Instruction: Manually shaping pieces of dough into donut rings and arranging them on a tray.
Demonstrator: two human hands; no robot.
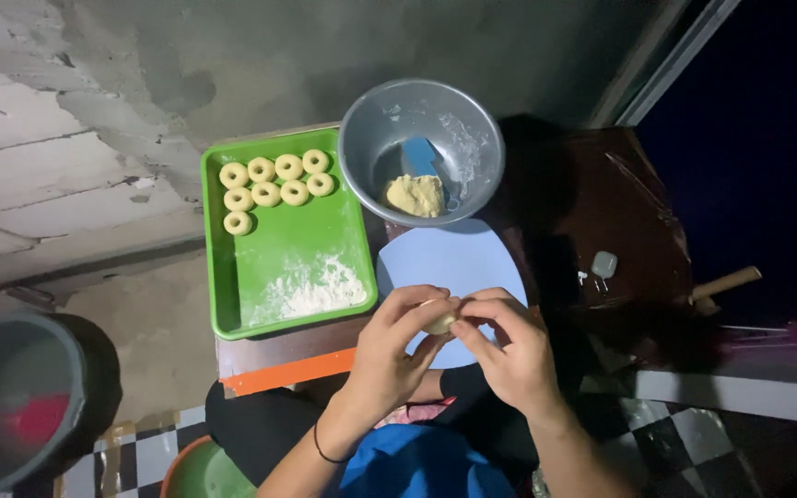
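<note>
Both hands meet above the round pale blue plate (pixel 458 263), and between them is a small pale lump of dough (pixel 439 322). The left hand (pixel 389 355) pinches the lump with its thumb and fingers, and the right hand (pixel 509 350) grips it from the other side with curled fingertips, so both hands are closed on it. Behind the plate stands a round grey metal bowl (pixel 422 148), which holds a bigger yellow mass of dough (pixel 416 195) and a blue scraper (pixel 422 157). To the left lies a green rectangular plastic tray (pixel 283 244) with eight ring-shaped dough pieces (pixel 274 184) in its far part and a heap of white flour (pixel 311 290) in its near part.
</note>
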